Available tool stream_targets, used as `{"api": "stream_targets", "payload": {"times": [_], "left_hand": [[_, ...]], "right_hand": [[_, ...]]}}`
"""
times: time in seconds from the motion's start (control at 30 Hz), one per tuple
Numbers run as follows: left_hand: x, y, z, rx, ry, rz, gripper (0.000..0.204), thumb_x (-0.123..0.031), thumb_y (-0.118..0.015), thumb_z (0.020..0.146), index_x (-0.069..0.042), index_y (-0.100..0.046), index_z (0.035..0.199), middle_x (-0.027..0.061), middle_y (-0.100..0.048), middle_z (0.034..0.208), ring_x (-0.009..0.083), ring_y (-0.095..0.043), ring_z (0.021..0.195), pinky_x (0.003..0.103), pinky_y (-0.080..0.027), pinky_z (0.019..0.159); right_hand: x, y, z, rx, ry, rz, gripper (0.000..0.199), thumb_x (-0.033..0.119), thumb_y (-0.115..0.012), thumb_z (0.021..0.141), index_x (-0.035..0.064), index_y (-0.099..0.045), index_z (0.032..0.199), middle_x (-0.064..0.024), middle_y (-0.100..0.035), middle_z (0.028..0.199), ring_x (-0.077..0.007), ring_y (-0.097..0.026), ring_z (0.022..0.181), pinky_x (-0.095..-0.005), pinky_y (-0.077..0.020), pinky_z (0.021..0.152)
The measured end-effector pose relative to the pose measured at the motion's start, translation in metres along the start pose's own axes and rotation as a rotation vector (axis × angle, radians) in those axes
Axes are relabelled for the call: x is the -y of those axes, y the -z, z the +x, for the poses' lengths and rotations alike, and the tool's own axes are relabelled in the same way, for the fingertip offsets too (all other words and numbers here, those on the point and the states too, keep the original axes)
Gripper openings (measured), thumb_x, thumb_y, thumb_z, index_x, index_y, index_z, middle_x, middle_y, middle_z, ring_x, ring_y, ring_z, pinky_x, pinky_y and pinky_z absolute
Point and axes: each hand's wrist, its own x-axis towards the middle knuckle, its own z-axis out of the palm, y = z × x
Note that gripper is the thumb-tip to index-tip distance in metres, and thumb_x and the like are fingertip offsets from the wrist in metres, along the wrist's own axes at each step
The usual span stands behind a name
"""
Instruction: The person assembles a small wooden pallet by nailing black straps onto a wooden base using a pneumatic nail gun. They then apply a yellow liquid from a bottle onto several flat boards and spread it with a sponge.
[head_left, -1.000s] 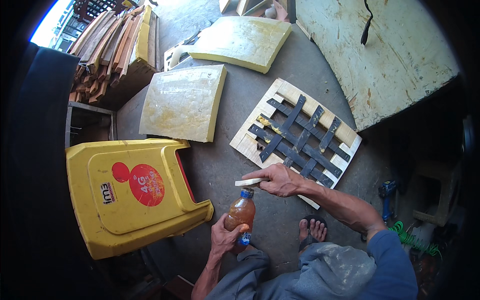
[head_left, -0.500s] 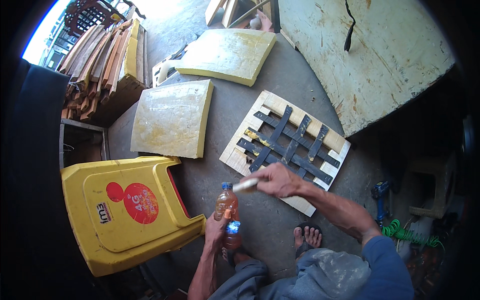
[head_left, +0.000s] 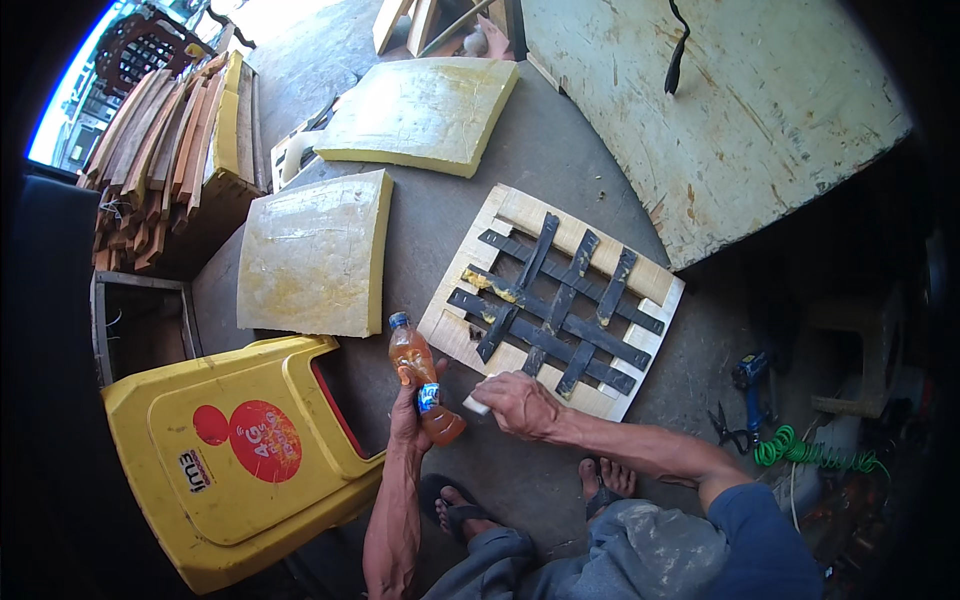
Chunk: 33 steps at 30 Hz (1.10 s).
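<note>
My left hand (head_left: 404, 420) is closed around a clear plastic bottle (head_left: 410, 354) of amber liquid with a blue cap, tilted with its top toward the upper left. To its right, my right hand (head_left: 527, 406) is closed on a small whitish piece (head_left: 476, 404); the fingers cover most of it, so I cannot make out its kind. Just beyond the right hand, a square wooden frame (head_left: 455, 318) lies on the floor. Black straps (head_left: 560, 300) are woven across its opening, with yellow residue on some.
Two yellowish foam slabs (head_left: 312, 250) (head_left: 410, 115) lie farther off. A yellow plastic bin-like piece (head_left: 230, 520) is at left, near stacked wood strips (head_left: 150, 130). On the right are a pale board (head_left: 720, 130), a blue power drill (head_left: 750, 385), pliers (head_left: 730, 430) and a green coiled hose (head_left: 800, 450).
The whitish piece in my right hand has moved down, away from the bottle's cap. The bottle in my left hand has shifted left and tilted. The view has turned slightly.
</note>
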Motion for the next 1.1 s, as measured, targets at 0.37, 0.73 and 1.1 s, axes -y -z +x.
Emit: {"api": "stream_targets", "payload": {"times": [0.37, 0.73, 1.1], "left_hand": [[0.003, -0.032, 0.015, -0.192, -0.105, -0.076, 0.054, -0.061, -0.064, 0.094, -0.011, -0.061, 0.115, 0.0195, -0.066, 0.133, 0.0143, -0.061, 0.07, 0.033, -0.055, 0.059], [0.009, -0.037, 0.006, -0.12, -0.174, 0.235, 0.064, -0.052, -0.071, 0.095, -0.005, -0.054, 0.135, 0.0036, -0.068, 0.102, 0.0116, -0.063, 0.078, 0.028, -0.054, 0.067], [0.028, -0.082, -0.068, -0.085, -0.207, 0.926, 0.062, -0.042, -0.087, 0.083, -0.001, -0.067, 0.126, 0.0057, -0.073, 0.106, 0.0133, -0.068, 0.093, 0.03, -0.053, 0.082]], "right_hand": [[-0.062, 0.005, 0.11, 0.246, 0.188, -0.235, 0.02, 0.014, -0.057, 0.088, 0.0076, -0.069, 0.102, -0.0056, -0.071, 0.115, -0.0173, -0.062, 0.112, -0.0381, -0.0444, 0.086], [0.0, 0.122, -0.033, 0.363, -0.481, 0.291, 0.047, 0.003, -0.054, 0.085, 0.0124, -0.072, 0.128, -0.0156, -0.077, 0.092, -0.0258, -0.073, 0.072, -0.0378, -0.058, 0.07], [-0.014, 0.123, 0.077, 0.354, -0.558, 0.414, 0.042, 0.014, -0.055, 0.092, 0.0148, -0.071, 0.131, -0.0101, -0.078, 0.095, -0.0141, -0.07, 0.075, -0.0321, -0.0565, 0.073]]}}
